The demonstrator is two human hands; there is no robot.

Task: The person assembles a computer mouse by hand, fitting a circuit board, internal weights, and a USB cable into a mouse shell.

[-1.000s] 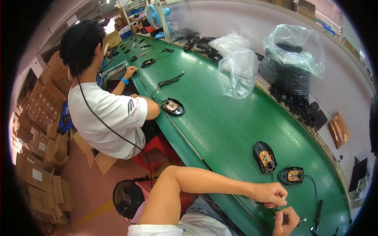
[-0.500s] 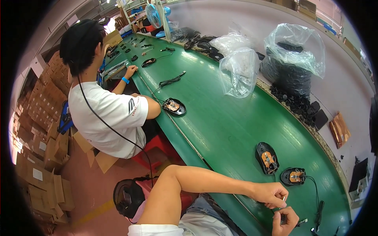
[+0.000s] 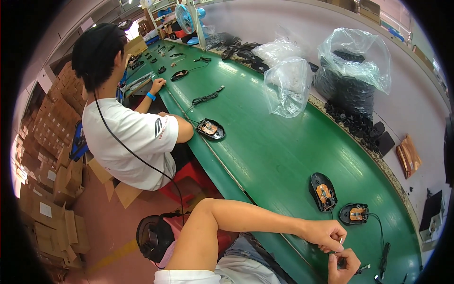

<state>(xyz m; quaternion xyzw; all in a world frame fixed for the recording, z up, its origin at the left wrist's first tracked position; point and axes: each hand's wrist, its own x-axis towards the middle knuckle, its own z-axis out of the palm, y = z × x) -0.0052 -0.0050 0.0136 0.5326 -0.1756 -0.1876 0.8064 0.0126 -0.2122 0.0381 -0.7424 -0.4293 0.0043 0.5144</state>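
My left hand is closed in a pinch, with a small pale, slender piece at its fingertips. Just below it my right hand is also closed, fingertips almost touching the left ones; what it grips is hidden. Beyond my hands lies an opened black computer mouse, its orange circuit board showing. Its cable passes down behind my left hand. A second opened mouse sits to the right, its cable trailing to a black bundle. A plug pokes out beside my right hand.
The green belt carries another opened mouse farther left, near a seated co-worker. Along the wall stand plastic bags of dark parts, with loose black pieces below. Cardboard boxes fill the left side.
The opened mice have shifted slightly rightward and nearer along the belt. My hands remain pinched together in nearly the same place, with the right fingers slightly changed.
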